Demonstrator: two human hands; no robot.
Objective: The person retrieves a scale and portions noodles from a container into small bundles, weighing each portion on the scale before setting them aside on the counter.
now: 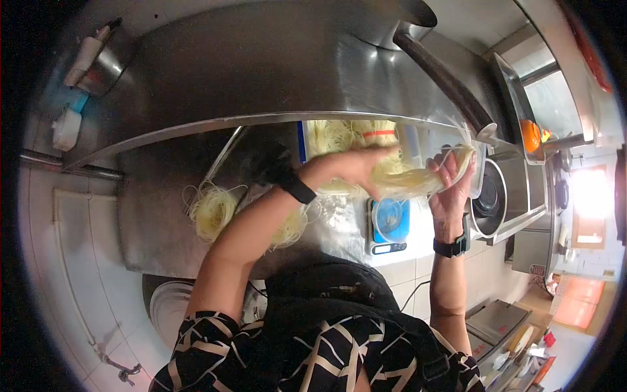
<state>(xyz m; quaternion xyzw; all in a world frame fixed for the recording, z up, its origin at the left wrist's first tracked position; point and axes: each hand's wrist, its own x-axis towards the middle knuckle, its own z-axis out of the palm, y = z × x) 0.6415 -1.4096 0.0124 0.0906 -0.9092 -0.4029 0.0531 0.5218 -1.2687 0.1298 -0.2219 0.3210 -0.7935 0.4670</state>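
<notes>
A bundle of pale noodles (pixel 408 183) stretches between my two hands above the counter. My right hand (pixel 450 183) is wrapped round its right end, near a clear plastic container. At its left end my left hand (pixel 356 168) holds the strands. Behind the hands, more noodles (pixel 330 137) lie in a blue-edged container, with a red band among them. Just below the bundle sits a blue kitchen scale (pixel 390 225) with a clear round dish on it. Two coiled noodle nests (pixel 214 212) rest on the metal counter (pixel 157 196) at the left, one partly behind my left forearm.
A metal shelf (pixel 261 72) spans the area above the counter, carrying a long-handled pan (pixel 444 81). At the right stands a round pot (pixel 486 196). White lids or plates (pixel 171 307) lie below the counter's left end.
</notes>
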